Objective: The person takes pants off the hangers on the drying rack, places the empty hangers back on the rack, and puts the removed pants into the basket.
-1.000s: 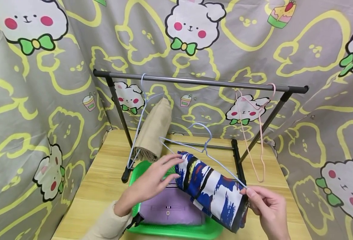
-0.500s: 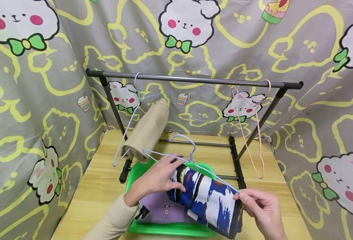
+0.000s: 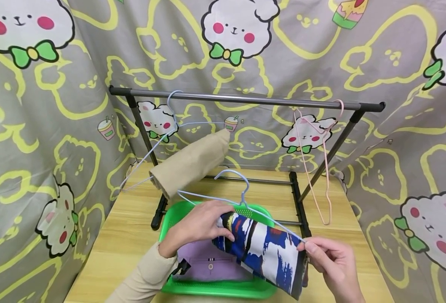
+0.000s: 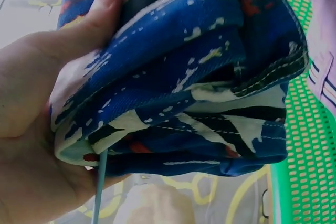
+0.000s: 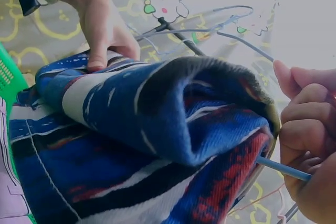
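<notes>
A folded garment (image 3: 272, 248) printed in blue, white and black hangs over the bottom bar of a light blue hanger (image 3: 243, 198), above the basket. My left hand (image 3: 207, 223) grips the garment's left end, its thumb (image 4: 100, 14) on the top layer in the left wrist view. My right hand (image 3: 334, 261) pinches the hanger's right corner between thumb and fingers, right at the garment's edge. In the right wrist view the bottom bar (image 5: 286, 168) comes out of the fold towards that hand. Part of the hanger's left side is hidden behind my left hand.
A green basket (image 3: 223, 291) holding a purple garment (image 3: 200, 269) stands below my hands. Behind it, a metal rack (image 3: 260, 101) carries a blue hanger (image 3: 147, 155) with a beige garment (image 3: 192, 162) at left, and a pink hanger (image 3: 327, 176) at right.
My left hand has moved from the garment's far edge to a grip around its left end. The held hanger has come lower and nearer. The beige garment has swung round on the rail.
</notes>
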Available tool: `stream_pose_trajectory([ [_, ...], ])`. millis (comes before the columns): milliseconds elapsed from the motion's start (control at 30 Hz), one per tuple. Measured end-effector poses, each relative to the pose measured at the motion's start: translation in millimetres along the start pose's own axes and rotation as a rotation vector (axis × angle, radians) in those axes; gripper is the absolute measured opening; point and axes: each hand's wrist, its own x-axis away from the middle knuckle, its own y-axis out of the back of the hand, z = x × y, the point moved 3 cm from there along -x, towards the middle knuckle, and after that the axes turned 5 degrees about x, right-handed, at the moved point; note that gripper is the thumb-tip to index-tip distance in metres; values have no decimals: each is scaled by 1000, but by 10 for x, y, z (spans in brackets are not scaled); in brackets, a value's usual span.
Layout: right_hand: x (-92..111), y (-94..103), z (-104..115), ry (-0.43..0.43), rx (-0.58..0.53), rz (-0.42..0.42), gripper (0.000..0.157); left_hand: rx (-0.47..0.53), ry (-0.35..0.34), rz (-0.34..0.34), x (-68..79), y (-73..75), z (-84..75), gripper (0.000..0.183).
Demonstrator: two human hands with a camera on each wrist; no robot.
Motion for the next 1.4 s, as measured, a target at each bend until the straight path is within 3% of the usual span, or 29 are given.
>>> stream_pose_trajectory([
  [100,-5,11,3,-21,41,-12,35,19,-5,-12,10,0,2,49],
  [300,1,23,-13,-130,228,-31,27,25,-48,-57,56,6,17,33],
  [600,-22,22,-45,-221,423,43,21,-54,-91,-139,120,-39,-1,28],
  [733,-41,22,-50,-209,504,47,20,-82,-98,-186,136,-73,6,27],
  [900,-55,33,-52,-194,518,37,20,-96,-127,-239,162,-81,12,26],
  [1133,-62,59,-41,-174,541,50,21,-101,-134,-252,186,-49,4,27],
  [1400,-10,183,-17,-103,573,6,27,-108,-140,-274,228,9,4,24],
])
